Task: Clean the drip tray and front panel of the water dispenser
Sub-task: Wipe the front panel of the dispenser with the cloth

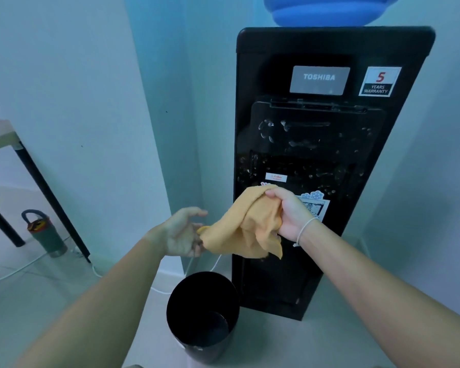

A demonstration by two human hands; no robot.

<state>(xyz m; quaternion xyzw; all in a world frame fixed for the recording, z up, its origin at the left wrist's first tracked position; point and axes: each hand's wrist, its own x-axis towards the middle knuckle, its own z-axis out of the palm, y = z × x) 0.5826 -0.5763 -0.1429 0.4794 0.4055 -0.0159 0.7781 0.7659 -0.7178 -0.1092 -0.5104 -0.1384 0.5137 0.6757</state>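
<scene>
A black water dispenser [329,49] stands against the wall with a blue bottle [327,9] on top. Its drip tray [316,134] and the front panel [303,166] below it carry water drops and smears. My right hand [290,211] grips a bunched yellow cloth [247,224] in front of the lower panel. My left hand [183,232] pinches the cloth's left corner with its lower fingers, the thumb and forefinger spread loosely.
A black round bin [202,314] stands on the floor just left of the dispenser's base. A green flask [45,235] and white cables lie by a black-legged table [0,134] at the left. Pale walls close in on both sides.
</scene>
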